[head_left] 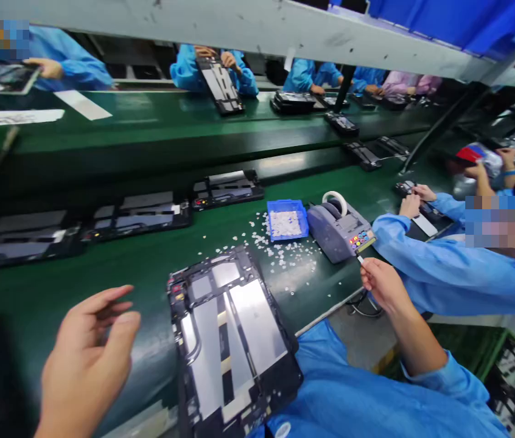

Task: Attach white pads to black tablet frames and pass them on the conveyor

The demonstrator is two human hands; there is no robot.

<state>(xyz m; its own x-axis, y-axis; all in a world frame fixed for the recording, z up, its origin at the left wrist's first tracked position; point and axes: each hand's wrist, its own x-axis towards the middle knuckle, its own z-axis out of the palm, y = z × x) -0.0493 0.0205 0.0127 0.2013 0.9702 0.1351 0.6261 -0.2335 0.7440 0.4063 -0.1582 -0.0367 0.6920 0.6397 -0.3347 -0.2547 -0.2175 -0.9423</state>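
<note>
My left hand is held over the left part of the green bench, thumb and fingers apart, with nothing in it. To its right lies an opened tablet, its silver battery packs and inner parts exposed, slanting over the front edge of the bench close to my body. My right hand pinches a short strip of tape between thumb and finger. The strip is right at the front of a grey tape dispenser carrying a white roll and coloured buttons. Whether the strip is still joined to the dispenser, I cannot tell.
A blue tray holds small white pieces, with more scattered around it. More opened tablets line the bench behind. Co-workers in blue sit opposite and at my right, one sleeve near the dispenser. A shelf beam crosses overhead.
</note>
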